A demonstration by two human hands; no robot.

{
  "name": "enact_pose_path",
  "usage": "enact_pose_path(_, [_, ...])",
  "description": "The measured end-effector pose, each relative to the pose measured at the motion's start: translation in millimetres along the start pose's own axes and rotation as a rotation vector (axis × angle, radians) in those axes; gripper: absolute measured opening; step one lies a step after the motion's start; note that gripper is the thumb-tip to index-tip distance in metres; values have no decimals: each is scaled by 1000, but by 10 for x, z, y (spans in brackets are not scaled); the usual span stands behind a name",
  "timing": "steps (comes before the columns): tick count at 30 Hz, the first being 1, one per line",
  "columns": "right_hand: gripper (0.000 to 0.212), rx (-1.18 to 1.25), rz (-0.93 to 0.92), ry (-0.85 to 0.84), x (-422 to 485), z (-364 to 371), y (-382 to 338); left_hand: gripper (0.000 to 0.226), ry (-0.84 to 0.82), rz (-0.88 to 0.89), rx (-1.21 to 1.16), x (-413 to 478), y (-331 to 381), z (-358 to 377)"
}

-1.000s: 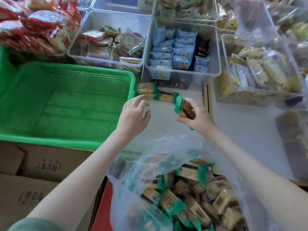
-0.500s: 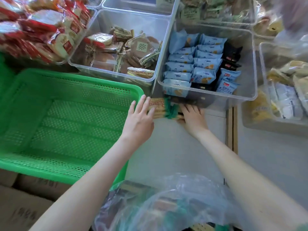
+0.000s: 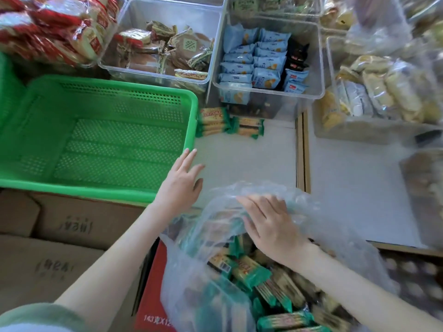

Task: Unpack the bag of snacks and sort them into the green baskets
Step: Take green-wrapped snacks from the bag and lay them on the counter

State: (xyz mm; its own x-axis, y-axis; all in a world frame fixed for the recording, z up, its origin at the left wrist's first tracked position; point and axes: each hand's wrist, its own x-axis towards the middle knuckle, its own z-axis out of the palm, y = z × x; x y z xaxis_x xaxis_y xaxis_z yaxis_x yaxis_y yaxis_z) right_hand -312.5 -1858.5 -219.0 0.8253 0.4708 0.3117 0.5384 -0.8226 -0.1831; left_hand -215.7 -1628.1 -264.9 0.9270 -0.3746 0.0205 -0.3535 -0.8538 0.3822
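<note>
A clear plastic bag (image 3: 206, 291) full of green-ended wafer packs (image 3: 249, 271) lies open at the bottom centre. My right hand (image 3: 268, 224) reaches into its mouth, fingers spread flat against the plastic, holding nothing I can see. My left hand (image 3: 182, 183) hovers open by the near right corner of the empty green basket (image 3: 191, 121). Two small stacks of the same wafer packs (image 3: 230, 123) lie on the white surface, just right of the basket's far corner.
Clear bins stand along the back: brown biscuits (image 3: 167, 51), blue packets (image 3: 259, 65), pale packs (image 3: 378, 92). Red-wrapped snacks (image 3: 52, 29) pile at top left. Cardboard boxes (image 3: 72, 236) sit under the basket; a red box (image 3: 153, 295) is beside the bag.
Both hands have drawn back from the wafer stacks by the basket. The right hand let go of its packs there and now reaches into the bag; the left hand moved nearer along the basket's side.
</note>
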Motion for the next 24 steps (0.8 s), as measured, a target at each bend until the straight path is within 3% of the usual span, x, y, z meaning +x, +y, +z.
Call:
enact_pose_path(3, [31,13,-94,-100,-492,27,-354,34,-5,-4,-15,-404,74,-34])
enact_pose_path(9, [60,3,162,-644,-864,126,-614,50,-6,8,95,-933,198,-67])
enact_pose_path(16, [75,269,463,-817,-740,-29,-602,57,12,44,86,-1103,260,-81])
enact_pose_path(18, [73,230,385,-810,-663,-175,-603,57,20,56,81,-1090,273,-101])
enact_pose_path(24, [50,162,-136,-745,-207,-850,-490,50,55,98,119,-730,214,-239])
